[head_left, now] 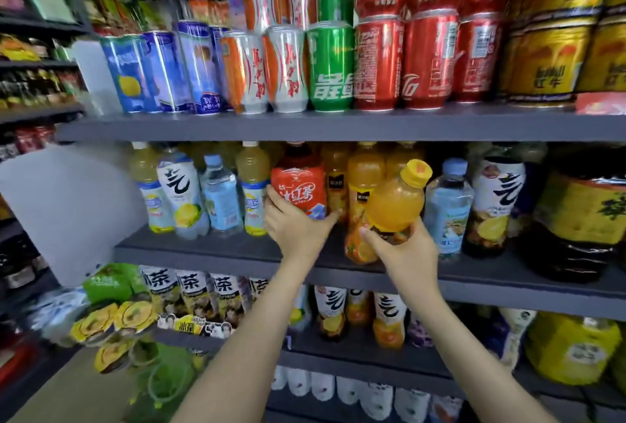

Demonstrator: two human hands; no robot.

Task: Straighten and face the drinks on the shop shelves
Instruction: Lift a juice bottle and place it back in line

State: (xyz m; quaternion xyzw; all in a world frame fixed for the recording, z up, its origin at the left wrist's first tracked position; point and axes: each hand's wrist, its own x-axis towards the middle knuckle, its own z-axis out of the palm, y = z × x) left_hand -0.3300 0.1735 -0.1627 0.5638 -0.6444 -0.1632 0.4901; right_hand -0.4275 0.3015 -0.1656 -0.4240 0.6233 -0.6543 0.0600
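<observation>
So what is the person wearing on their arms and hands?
Nothing that shows. The left hand and right hand have no gloves, rings, watch or bracelet, and no sleeves come into view.

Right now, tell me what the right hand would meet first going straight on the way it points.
Probably the standing orange juice bottle on the middle shelf, right behind the tilted yellow-capped bottle that the right hand grips. Depth is unclear, so they may already touch.

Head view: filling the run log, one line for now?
left hand grips red tea bottle | right hand holds orange juice bottle, tilted | middle shelf
</observation>
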